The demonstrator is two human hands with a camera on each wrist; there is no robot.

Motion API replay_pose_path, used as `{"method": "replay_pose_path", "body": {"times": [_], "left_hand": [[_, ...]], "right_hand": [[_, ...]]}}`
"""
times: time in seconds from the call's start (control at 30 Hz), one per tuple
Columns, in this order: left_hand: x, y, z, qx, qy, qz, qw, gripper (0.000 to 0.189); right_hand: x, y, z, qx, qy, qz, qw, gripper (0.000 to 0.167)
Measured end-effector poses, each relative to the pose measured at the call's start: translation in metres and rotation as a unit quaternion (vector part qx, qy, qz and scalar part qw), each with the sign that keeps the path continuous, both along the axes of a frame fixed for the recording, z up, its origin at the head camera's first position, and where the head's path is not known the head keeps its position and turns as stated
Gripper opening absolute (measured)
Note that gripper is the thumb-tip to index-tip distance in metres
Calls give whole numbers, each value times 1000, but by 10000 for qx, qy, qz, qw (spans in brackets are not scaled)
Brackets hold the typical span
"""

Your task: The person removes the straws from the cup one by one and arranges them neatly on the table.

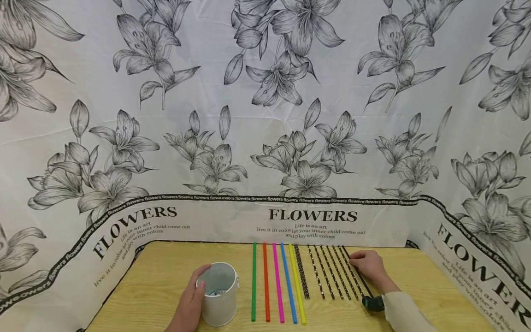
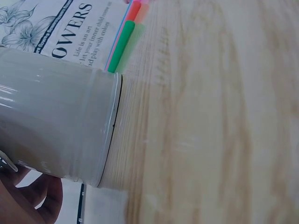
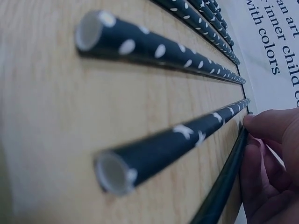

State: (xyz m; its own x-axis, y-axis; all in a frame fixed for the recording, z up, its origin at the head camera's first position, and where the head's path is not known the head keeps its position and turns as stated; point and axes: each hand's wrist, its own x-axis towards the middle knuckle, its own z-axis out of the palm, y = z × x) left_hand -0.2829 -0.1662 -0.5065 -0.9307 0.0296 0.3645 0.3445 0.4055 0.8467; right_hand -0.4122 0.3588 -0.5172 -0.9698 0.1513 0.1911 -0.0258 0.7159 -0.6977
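Note:
My left hand point(image 1: 191, 295) holds a white metal bucket point(image 1: 220, 304) by its left side, fingers along the rim. The bucket stands upright on the table; a handle end point(image 2: 7, 162) shows beside curled fingers in the left wrist view. At the right end of a row of straws, my right hand point(image 1: 369, 266) pinches a dark straw point(image 1: 362, 279) near its far end. In the right wrist view, thumb and fingers meet on this black straw point(image 3: 224, 182). Beside it lie black straws with white stars point(image 3: 159, 156) and white dots point(image 3: 154, 49).
Green point(image 1: 254, 281), red point(image 1: 266, 286), pink point(image 1: 278, 286), blue point(image 1: 289, 286) and yellow point(image 1: 297, 286) straws lie side by side right of the bucket. Several patterned dark straws point(image 1: 327, 274) follow. Flower-printed cloth point(image 1: 307, 216) borders the wooden table point(image 1: 162, 272) at the back and sides.

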Motion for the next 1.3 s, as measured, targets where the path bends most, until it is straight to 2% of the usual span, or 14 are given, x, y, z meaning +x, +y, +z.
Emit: {"method": "replay_pose_path", "body": {"times": [0.2, 0.37, 0.67, 1.03, 1.3], "left_hand": [[0, -1, 1, 7, -14, 0, 10000, 36], [0, 0, 0, 15, -48, 14, 10000, 36], [0, 0, 1, 71, -162, -14, 9998, 36], [-1, -1, 0, 150, -184, -100, 9997, 36], [0, 0, 4, 146, -275, -161, 9994, 37]], "right_hand": [[-1, -1, -2, -367, -84, 10, 9993, 24], [0, -1, -1, -414, -89, 39, 9991, 25], [3, -2, 1, -408, -152, 106, 9990, 23], [0, -1, 1, -203, -35, 122, 9997, 22], [0, 0, -1, -264, -84, 95, 9996, 25]]}}
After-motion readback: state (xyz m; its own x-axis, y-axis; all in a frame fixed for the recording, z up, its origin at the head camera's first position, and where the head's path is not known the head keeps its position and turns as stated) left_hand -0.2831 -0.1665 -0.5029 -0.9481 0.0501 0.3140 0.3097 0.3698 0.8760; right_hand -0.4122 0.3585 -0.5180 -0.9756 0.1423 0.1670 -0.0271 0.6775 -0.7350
